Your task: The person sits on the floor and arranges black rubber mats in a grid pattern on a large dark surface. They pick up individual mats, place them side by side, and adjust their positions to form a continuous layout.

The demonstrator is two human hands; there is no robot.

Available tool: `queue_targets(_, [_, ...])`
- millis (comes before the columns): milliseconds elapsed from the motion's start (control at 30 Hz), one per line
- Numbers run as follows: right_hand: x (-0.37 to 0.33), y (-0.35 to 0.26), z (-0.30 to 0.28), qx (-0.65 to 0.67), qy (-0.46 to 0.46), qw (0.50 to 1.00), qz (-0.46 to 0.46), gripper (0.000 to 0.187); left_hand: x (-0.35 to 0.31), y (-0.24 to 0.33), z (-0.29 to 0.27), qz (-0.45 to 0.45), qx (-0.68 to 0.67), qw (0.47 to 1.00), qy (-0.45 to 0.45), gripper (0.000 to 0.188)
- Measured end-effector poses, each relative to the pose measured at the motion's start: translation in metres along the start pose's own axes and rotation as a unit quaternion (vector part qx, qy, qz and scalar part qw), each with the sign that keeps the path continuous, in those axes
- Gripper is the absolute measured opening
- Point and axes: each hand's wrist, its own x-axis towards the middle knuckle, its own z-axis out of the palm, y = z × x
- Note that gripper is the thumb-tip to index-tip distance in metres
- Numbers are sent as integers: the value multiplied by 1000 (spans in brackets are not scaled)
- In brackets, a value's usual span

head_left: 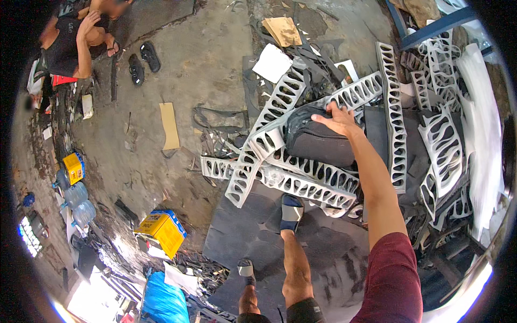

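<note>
My right hand (340,120) reaches out from a maroon sleeve over a dark grey, rounded bundle (323,144) that looks like stacked foam or rubber sheet. Its thumb lies across the top and its fingers bend over the far edge. Beneath and around the bundle are light grey strips with rows of cut-out holes (318,187), some crossing each other. One such strip (362,91) runs close beside my fingertips. A longer strip (396,124) stretches to the right of my hand. My left hand is out of the picture.
Under my sandalled feet lies a dark sheet (242,226). Cut-out scraps (444,145) and a white sheet roll (479,140) crowd the right. Yellow boxes (161,231), water jugs (78,196) and a blue bag (164,299) are at left. A person (67,43) sits far left near black sandals (142,62).
</note>
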Motion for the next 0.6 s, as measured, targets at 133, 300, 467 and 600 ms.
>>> queue_targets(133, [-15,7,-16,-48,-29,997,-60,125,5,93,4,-20,23,999,-29,49])
queue_targets(300, [-87,17,11,-141,-127,970,-152,140,-14,161,-9,-2,36,999,-18,48])
queue_targets(467, [-144,38,79,-205,87,952,-208,114,1,143,-10,47,-13,998,-43,41])
queue_targets(600, [-149,30,100,-191,126,950,-214,120,15,113,4,87,-99,991,-14,38])
